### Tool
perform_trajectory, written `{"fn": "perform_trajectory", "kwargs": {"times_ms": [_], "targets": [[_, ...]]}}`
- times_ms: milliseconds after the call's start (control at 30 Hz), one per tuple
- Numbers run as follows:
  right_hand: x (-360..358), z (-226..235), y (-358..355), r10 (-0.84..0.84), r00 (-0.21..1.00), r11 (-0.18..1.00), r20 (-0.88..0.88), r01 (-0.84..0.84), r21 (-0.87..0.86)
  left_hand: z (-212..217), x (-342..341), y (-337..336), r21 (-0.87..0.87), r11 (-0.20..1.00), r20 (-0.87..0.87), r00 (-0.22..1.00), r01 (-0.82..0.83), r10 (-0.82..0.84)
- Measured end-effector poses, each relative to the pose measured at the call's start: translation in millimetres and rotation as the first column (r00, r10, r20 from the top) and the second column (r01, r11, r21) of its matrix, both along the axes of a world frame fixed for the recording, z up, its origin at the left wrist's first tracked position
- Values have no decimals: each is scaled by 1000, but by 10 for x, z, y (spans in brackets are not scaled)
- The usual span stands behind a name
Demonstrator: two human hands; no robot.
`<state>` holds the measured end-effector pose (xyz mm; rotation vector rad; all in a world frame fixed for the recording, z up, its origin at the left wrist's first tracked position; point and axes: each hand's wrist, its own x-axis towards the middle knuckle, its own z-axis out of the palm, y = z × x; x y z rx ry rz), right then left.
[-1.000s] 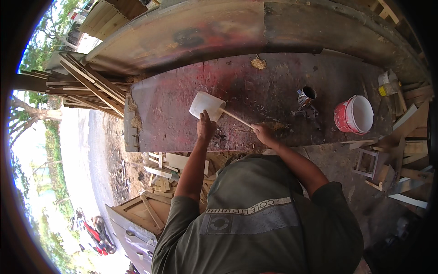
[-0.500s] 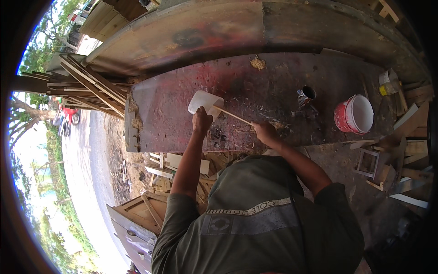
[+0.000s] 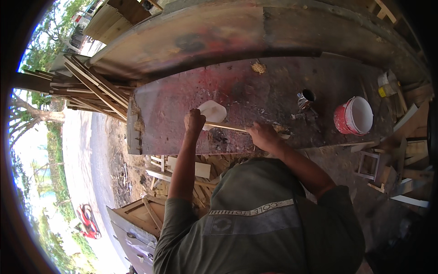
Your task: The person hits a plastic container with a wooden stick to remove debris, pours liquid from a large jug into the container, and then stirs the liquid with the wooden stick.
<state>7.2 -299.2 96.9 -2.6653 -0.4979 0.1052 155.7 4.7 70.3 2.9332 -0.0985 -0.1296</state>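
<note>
A pale wooden stick [image 3: 228, 126] runs almost level across the workbench [image 3: 169, 132], from beside my left hand to my right. My right hand [image 3: 264, 136] is closed round its right part. My left hand [image 3: 195, 120] is a closed fist at the left edge of a white translucent plastic container [image 3: 214, 111], gripping that edge. The container's lower side lies behind the stick's left end. Whether the stick's tip is inside the container or in front of it, I cannot tell.
To the right stand a dark paint-smeared can [image 3: 306, 97] and a red-and-white bucket [image 3: 358, 116]. Sawdust [image 3: 258, 67] lies in a small heap at the far side. Wooden strips [image 3: 93, 89] are stacked at left. Offcuts [image 3: 189, 167] lie below the near edge.
The container has turned and shifted slightly right and down. My left hand has moved a little left, and the stick lies more level. A red motorbike outside has moved nearer.
</note>
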Motion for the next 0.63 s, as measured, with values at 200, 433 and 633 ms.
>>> {"fn": "perform_trajectory", "kwargs": {"times_ms": [200, 433, 633], "targets": [[93, 582, 61, 76, 996, 987, 38, -70, -145, 184, 132, 349, -55, 973, -319, 919, 225, -230], [211, 565, 243, 124, 992, 970, 35, -114, -215, -40, -122, 565, -131, 991, 30, 999, -14, 18], [199, 674, 377, 159, 986, 955, 50, -141, -262, -275, -533, 1155, 21, 983, -142, 972, -184, 185]]}}
